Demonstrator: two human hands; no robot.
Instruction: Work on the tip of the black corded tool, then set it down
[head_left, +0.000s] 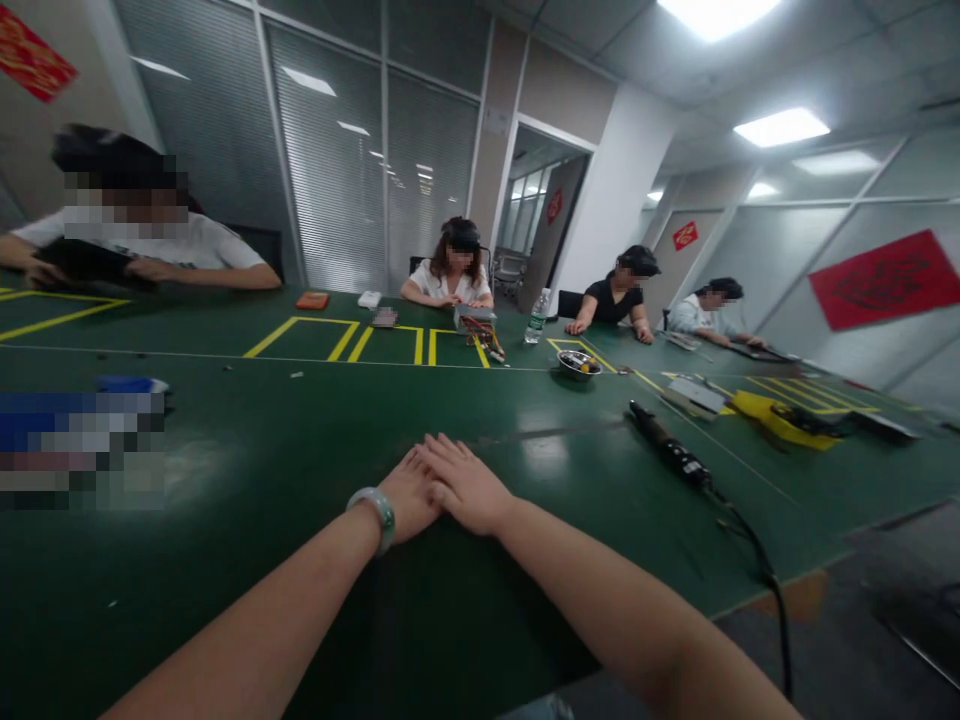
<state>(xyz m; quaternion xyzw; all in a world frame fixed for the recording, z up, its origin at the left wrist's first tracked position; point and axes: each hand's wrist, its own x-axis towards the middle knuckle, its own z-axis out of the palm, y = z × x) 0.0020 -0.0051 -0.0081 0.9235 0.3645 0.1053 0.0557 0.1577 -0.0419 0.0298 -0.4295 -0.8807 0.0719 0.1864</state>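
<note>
My left hand (pixel 409 503) rests on the green table top (pixel 300 560), with a pale green bangle (pixel 385 518) round its wrist. Laid over its fingers is my right hand (pixel 471 487), flat and with fingers stretched forward. The right hand covers part of the left one, but the left fingers that show look extended too. I see nothing held in either hand. To the right of my hands, apart from them, lies a black electric screwdriver (pixel 671 447) with its cable (pixel 757 550) running off the table's near edge.
A metal bowl (pixel 579 366) with small parts, a water bottle (pixel 537 318) and a grey box with wires (pixel 475 319) stand farther back. A yellow tray-like thing (pixel 784 420) lies right. Blurred-out items (pixel 75 435) lie left. Several people sit across the table.
</note>
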